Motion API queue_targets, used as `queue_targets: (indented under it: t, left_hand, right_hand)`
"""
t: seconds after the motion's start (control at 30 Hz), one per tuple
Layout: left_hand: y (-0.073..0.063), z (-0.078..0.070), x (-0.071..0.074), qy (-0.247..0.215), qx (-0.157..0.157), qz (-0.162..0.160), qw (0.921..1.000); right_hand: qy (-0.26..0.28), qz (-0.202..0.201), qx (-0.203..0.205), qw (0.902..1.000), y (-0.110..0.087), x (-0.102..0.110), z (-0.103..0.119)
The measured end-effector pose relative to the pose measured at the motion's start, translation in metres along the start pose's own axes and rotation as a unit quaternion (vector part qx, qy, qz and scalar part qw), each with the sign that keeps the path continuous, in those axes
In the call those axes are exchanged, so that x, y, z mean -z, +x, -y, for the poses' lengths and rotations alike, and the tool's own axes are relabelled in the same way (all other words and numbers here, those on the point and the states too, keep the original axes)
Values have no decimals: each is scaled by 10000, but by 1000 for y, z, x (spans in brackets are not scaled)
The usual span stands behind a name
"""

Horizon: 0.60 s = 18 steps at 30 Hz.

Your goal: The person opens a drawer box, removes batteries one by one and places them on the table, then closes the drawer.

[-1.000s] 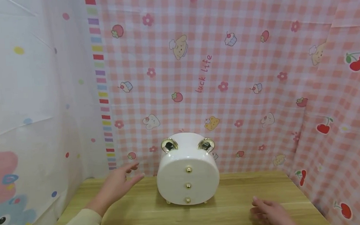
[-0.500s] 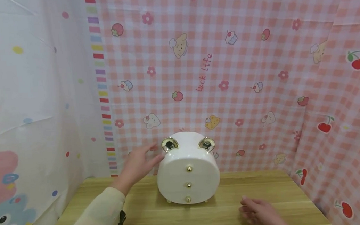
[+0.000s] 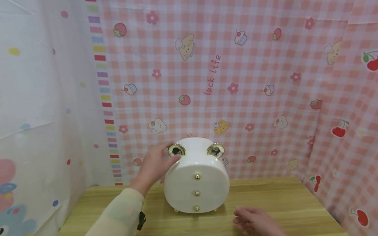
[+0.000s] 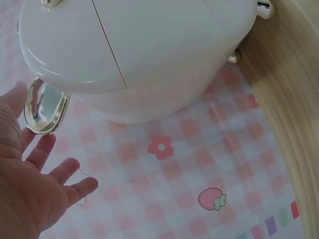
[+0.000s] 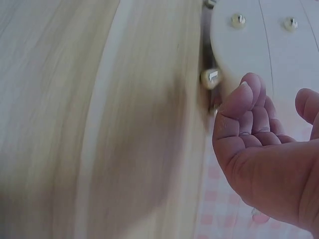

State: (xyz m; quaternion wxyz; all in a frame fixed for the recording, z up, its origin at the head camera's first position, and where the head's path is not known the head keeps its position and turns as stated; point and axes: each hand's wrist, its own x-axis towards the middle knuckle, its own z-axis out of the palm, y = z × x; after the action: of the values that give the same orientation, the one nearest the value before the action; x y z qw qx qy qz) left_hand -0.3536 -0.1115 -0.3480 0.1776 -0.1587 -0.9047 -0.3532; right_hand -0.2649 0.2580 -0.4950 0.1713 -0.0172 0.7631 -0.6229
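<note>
A white rounded drawer box (image 3: pixel 197 188) stands on the table, with small gold knobs down its front and gold feet below. Two gold ring-shaped ears top it, the left ear (image 3: pixel 176 151) and the right ear (image 3: pixel 216 151). My left hand (image 3: pixel 154 164) is at the left ear, thumb in front and fingertips behind the rim. In the left wrist view, the thumb and index finger lie around that ear (image 4: pixel 46 107) while the other fingers spread loosely. My right hand (image 3: pixel 257 221) hovers near the box's lower right, fingers loosely bent with nothing in them.
The wooden table (image 3: pixel 273 196) runs back to a pink checked cloth (image 3: pixel 238 67) hanging close behind the box. A white printed cloth (image 3: pixel 27 107) hangs along the left side. A black band clip (image 3: pixel 141 220) sits at my left sleeve.
My left hand has moved right and up from beside the box to its left ear. The right hand has come left toward the box. The box stays in place.
</note>
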Motion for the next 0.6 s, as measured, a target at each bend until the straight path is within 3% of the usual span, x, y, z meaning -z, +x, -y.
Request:
queue_targets:
  t: [0.2, 0.37, 0.6]
  left_hand:
    - [5, -2, -4, 155, -37, -63, 9999]
    - [6, -3, -8, 4, 1, -160, 9999]
    - [7, -3, -12, 51, 18, -279, 9996]
  right_hand:
    - [106, 97, 35, 9999, 5, -20, 7]
    - [187, 244, 219, 9993, 11, -37, 16]
    - [219, 451, 507, 9975, 19, -61, 43]
